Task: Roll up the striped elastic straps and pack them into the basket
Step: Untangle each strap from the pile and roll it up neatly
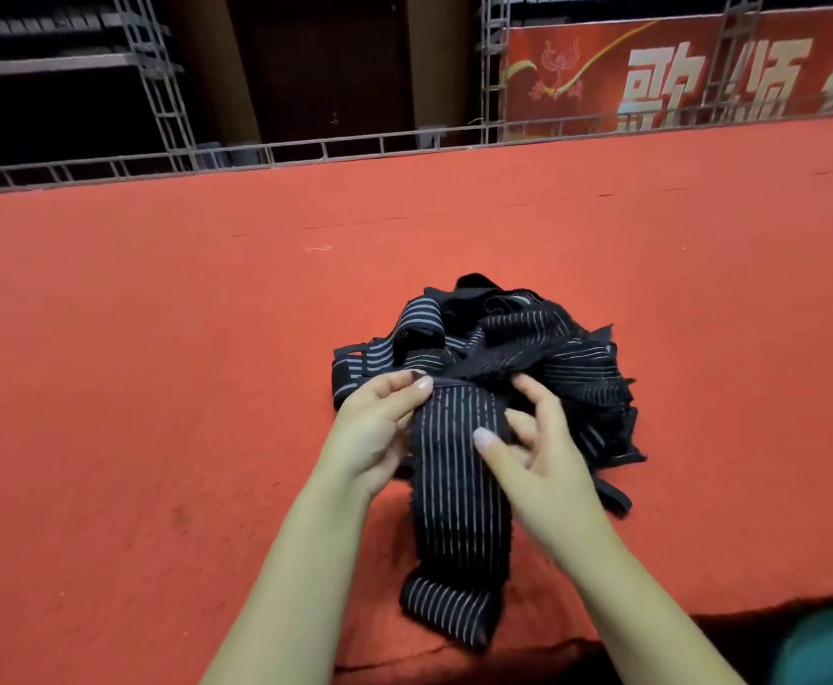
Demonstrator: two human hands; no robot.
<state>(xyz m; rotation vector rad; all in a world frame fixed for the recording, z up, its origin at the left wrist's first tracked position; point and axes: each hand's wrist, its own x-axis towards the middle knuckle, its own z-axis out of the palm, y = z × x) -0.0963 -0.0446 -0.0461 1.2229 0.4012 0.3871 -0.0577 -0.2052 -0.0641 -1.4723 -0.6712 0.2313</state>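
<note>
- From my head camera, the pile of straps [498, 353] lay on the red felt surface [157, 388], a little right of centre; it was too tangled for me to count the straps in it.
- One striped strap [454, 487] was pulled out of the pile toward me, its long axis running far to near, with the stripes along its length. Its near end [449, 610] was folded over close to the near edge of the surface.
- My left hand [380, 427] pinched the left edge of that strap, thumb on top; the fingers underneath were hidden by the cloth.
- My right hand [538, 462] was on the strap's right edge, thumb pressed on top and fingers curled round the edge, their tips partly lost against the dark pile.
- Both forearms were cut off at the bottom of the view.
- A metal truss rail [306, 150] ran along the far edge, with one red banner [602, 66] behind it at the far right, its lettering cut off.
- A green patch [829, 645] at the near right corner was too cropped to identify.
</note>
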